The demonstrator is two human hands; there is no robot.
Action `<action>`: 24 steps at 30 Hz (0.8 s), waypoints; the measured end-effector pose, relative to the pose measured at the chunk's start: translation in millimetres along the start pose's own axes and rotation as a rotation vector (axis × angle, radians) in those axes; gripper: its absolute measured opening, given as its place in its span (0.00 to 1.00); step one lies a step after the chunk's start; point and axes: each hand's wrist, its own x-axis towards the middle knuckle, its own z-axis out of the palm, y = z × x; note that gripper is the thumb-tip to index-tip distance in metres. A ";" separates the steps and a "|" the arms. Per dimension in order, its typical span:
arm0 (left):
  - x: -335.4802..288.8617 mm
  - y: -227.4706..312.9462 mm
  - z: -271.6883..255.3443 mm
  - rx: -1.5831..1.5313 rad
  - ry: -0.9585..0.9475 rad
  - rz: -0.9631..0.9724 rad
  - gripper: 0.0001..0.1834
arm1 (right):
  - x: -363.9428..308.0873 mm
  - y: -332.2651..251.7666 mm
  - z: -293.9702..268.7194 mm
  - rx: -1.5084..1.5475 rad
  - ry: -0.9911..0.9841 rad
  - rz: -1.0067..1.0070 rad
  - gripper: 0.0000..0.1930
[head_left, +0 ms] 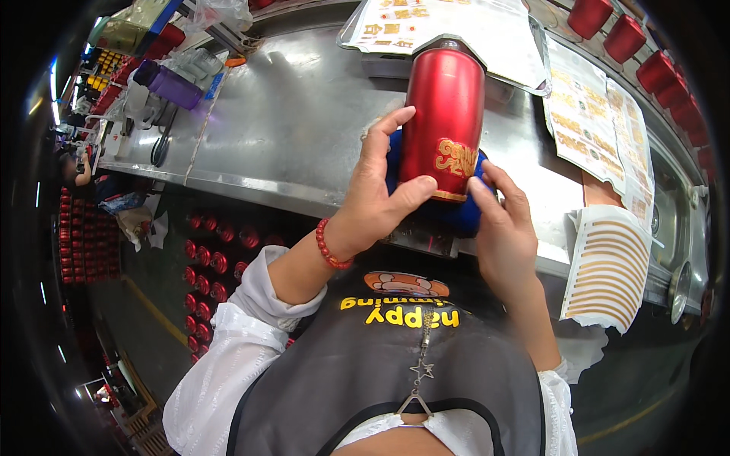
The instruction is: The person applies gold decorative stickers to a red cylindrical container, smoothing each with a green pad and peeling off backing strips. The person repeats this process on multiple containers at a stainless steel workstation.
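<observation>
A glossy red metal bottle (pixel 445 99) lies with its dark cap end away from me and its base toward me. Raised gold lettering (pixel 456 156) sits near the base, and a thin gold band (pixel 450 196) runs along the base edge. My left hand (pixel 378 186) is closed on the bottle's left side, thumb on the near end and index finger along the flank. At the lower right edge, beside the lettering, the thumb and fingers of my right hand (pixel 508 209) press against the bottle. Beneath it, a blue padded support (pixel 465 218) shows on both sides.
Sheets of gold stickers (pixel 589 114) lie right and behind the bottle. A sheet of curved gold strips (pixel 608 266) overhangs the near right edge of the metal table (pixel 289 114). Red containers (pixel 625 38) line the far right; a purple bottle (pixel 169 85) stands left. Many red pieces (pixel 217 262) stand below.
</observation>
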 end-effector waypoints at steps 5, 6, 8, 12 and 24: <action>4.9 18.3 -12.5 0.336 -0.105 0.284 0.16 | 8.0 -18.9 -18.8 0.259 0.093 0.182 0.25; 6.1 21.9 -12.4 0.400 -0.117 0.300 0.15 | 7.5 -20.4 -20.2 0.331 0.091 0.233 0.24; 6.2 26.6 -11.0 0.526 -0.140 0.332 0.14 | 7.9 -23.4 -23.3 0.386 0.073 0.321 0.21; 6.9 30.1 -10.0 0.574 -0.190 0.382 0.16 | 8.5 -23.1 -24.7 0.333 0.064 0.392 0.16; 9.0 24.9 -11.5 0.550 -0.190 0.387 0.16 | 17.3 -24.8 -21.2 0.429 -0.005 0.516 0.11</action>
